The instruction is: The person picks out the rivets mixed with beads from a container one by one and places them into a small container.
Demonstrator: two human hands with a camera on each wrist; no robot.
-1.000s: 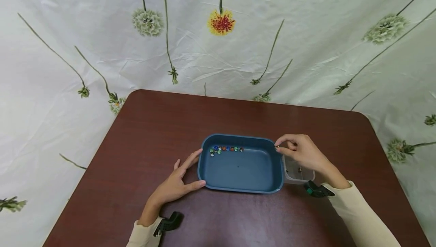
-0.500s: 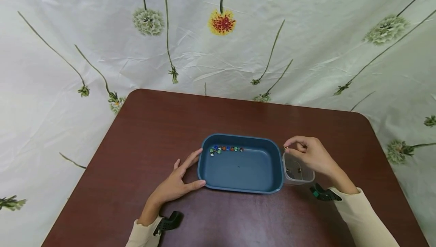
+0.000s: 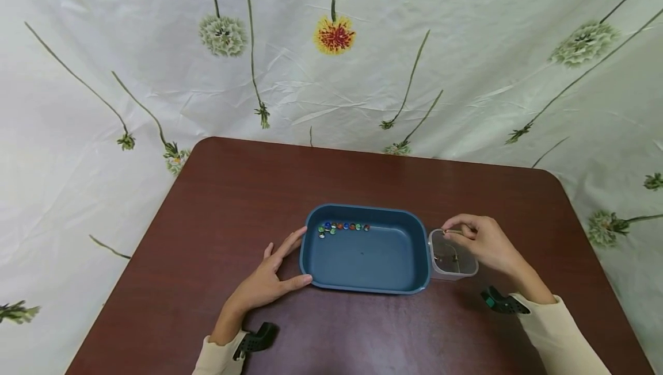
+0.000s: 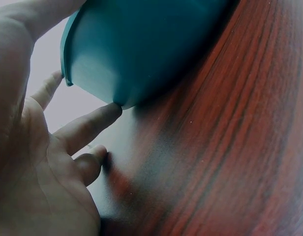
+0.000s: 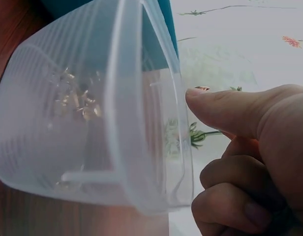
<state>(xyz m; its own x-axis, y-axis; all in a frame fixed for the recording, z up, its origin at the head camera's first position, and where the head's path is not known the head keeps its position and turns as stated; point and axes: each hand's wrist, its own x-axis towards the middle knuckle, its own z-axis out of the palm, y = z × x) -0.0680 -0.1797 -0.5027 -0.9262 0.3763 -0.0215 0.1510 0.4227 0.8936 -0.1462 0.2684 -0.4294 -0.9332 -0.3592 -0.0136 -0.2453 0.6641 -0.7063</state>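
Observation:
A blue tray (image 3: 362, 260) stands on the table, with a row of small shiny coloured pieces (image 3: 346, 226) along its back left. My left hand (image 3: 266, 277) steadies the tray's left end, fingers and thumb spread and fairly straight; in the left wrist view, fingertips (image 4: 114, 109) touch its outer wall. My right hand (image 3: 484, 243) pinches a small gold-coloured piece (image 5: 202, 88) between thumb and index finger, just above the back rim of a clear plastic container (image 3: 453, 275). Most of that piece is hidden by the thumb. Several gold-coloured bits (image 5: 85, 105) lie inside the container.
The container sits against the tray's right end. Both are on a dark red-brown table (image 3: 290, 179) with rounded far corners. Behind it hangs a white flower-printed cloth (image 3: 311, 93). Dark wrist devices (image 3: 256, 337) are strapped over both cream sleeves.
My right hand has moved rightward and slightly nearer, from the tray's right rim to the clear container's back edge, still pinching a small piece. The left hand and the coloured pieces have stayed put.

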